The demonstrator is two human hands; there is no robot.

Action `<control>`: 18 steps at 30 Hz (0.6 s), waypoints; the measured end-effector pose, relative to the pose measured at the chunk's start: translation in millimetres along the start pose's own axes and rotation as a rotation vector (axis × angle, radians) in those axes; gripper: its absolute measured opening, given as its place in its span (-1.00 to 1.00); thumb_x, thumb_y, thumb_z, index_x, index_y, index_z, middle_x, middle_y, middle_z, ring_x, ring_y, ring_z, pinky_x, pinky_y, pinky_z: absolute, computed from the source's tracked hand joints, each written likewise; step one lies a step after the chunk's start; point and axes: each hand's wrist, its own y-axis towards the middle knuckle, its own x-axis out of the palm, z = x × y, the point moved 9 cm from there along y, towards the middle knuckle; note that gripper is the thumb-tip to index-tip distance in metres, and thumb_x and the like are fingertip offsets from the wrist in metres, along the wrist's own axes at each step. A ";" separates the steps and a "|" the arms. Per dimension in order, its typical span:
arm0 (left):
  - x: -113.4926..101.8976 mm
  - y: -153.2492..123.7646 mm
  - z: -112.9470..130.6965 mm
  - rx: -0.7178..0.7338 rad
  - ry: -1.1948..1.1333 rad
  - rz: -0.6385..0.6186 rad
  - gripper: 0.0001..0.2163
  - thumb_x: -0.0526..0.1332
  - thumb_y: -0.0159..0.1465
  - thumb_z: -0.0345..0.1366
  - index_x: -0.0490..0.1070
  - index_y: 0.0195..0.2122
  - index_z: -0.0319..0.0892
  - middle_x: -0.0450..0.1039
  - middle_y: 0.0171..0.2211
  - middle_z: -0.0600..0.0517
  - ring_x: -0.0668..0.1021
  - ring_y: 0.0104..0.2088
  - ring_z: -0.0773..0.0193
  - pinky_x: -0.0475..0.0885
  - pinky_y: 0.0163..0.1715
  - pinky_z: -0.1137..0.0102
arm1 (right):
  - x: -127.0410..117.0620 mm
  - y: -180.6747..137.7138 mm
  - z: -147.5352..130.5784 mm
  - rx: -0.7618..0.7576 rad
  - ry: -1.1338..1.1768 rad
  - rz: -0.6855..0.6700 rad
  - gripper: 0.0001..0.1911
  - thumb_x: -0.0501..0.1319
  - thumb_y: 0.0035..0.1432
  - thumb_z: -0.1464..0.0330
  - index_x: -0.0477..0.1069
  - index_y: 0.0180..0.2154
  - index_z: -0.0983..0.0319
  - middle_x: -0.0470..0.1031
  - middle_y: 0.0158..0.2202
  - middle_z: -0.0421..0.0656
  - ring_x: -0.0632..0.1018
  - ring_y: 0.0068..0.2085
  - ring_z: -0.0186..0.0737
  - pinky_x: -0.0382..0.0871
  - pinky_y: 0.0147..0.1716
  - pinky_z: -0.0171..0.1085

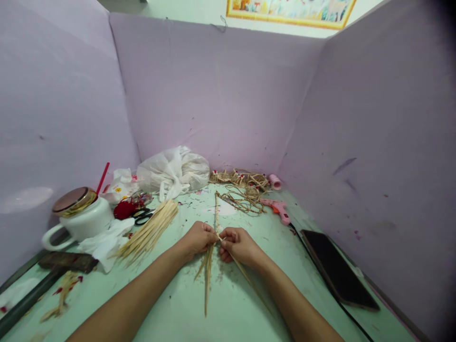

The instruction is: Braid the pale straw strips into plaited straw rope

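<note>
In the middle of the table, my left hand (200,238) pinches a thin straw braid (217,213) at its lower end. The braid's finished-looking length runs straight away from me, and loose straw strands (207,280) hang toward me below the fingers. Close on the other side, my right hand (238,244) is closed on a single long straw strand (252,284), which slants down to the right under the wrist. Both sets of fingertips nearly meet at the braid. To the left lies a bundle of pale straw strips (151,230).
A white mug (87,221) with a lid, scissors (143,216), a tissue (107,242) and a plastic bag (174,171) stand left and back. Coiled twine (245,190), a pink glue gun (280,209) with its cord and a dark phone or tablet (338,268) lie right.
</note>
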 end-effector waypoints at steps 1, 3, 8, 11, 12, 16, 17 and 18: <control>0.0 0.0 0.7 0.002 -0.004 -0.001 -0.96 0.11 -0.18 -0.40 0.23 -0.69 -0.24 0.04 -0.84 0.21 0.03 -0.81 0.56 -0.13 -0.77 0.54 | -0.8 -0.5 -0.9 0.000 0.000 -0.008 -0.85 0.13 -0.16 0.48 0.25 -0.41 0.29 0.34 -0.70 -0.30 0.41 -0.68 -0.39 0.31 -0.65 -0.38; 0.2 -0.1 1.4 -0.002 -0.007 0.001 -0.94 0.12 -0.18 -0.39 0.23 -0.69 -0.24 0.04 -0.84 0.21 0.03 -0.82 0.56 -0.13 -0.78 0.54 | -2.2 -0.9 -1.2 0.010 0.009 -0.014 -0.85 0.14 -0.15 0.46 0.26 -0.41 0.29 0.35 -0.69 -0.29 0.41 -0.67 -0.39 0.31 -0.63 -0.37; -0.3 -0.9 4.9 -0.002 -0.008 0.031 -0.94 0.09 -0.17 -0.41 0.21 -0.73 -0.24 0.01 -0.86 0.21 0.02 -0.82 0.55 -0.15 -0.79 0.53 | -2.8 3.6 -1.4 0.014 -0.004 0.037 -0.90 0.17 -0.13 0.42 0.24 -0.51 0.30 0.35 -0.67 -0.26 0.40 -0.63 -0.41 0.28 -0.61 -0.41; 1.5 -1.8 5.8 -0.006 0.018 0.030 -0.92 0.06 -0.16 -0.44 0.21 -0.75 -0.24 0.00 -0.87 0.20 0.02 -0.82 0.55 -0.15 -0.78 0.53 | -4.3 9.9 -1.2 -0.008 -0.048 0.099 -0.88 0.12 -0.08 0.37 0.26 -0.55 0.29 0.32 -0.69 -0.27 0.33 -0.68 -0.45 0.19 -0.65 -0.42; 1.5 -2.2 5.5 -0.011 0.026 0.035 -0.92 0.05 -0.16 -0.45 0.21 -0.75 -0.24 0.00 -0.87 0.20 0.02 -0.82 0.54 -0.15 -0.78 0.53 | -7.2 11.5 -1.2 -0.015 -0.084 0.140 -0.88 0.12 -0.08 0.37 0.27 -0.56 0.29 0.29 -0.71 -0.29 0.28 -0.71 -0.47 0.13 -0.68 -0.43; -2.1 -3.8 6.3 -0.017 0.081 0.065 -0.93 0.05 -0.16 -0.47 0.24 -0.73 -0.25 0.06 -0.86 0.18 0.05 -0.82 0.52 -0.09 -0.77 0.53 | -17.0 11.9 -5.2 -0.062 -0.164 0.257 -0.90 0.14 -0.16 0.42 0.28 -0.63 0.31 0.23 -0.76 -0.32 0.12 -0.72 -0.53 -0.05 -0.69 -0.42; -3.6 -4.2 7.4 -0.016 0.125 0.069 -0.93 0.06 -0.16 -0.46 0.26 -0.73 -0.25 0.09 -0.85 0.16 0.07 -0.82 0.51 -0.08 -0.77 0.52 | -17.4 10.8 -5.3 -0.058 -0.142 0.261 -0.91 0.14 -0.18 0.42 0.28 -0.63 0.31 0.25 -0.75 -0.31 0.12 -0.71 -0.53 -0.06 -0.69 -0.42; -5.7 -4.7 9.1 -0.014 0.181 0.076 -0.93 0.06 -0.16 -0.46 0.28 -0.72 -0.26 0.12 -0.84 0.15 0.09 -0.82 0.50 -0.06 -0.76 0.51 | -17.0 9.5 -4.9 -0.046 -0.114 0.257 -0.91 0.14 -0.18 0.42 0.28 -0.63 0.31 0.27 -0.74 -0.30 0.12 -0.71 -0.53 -0.08 -0.69 -0.42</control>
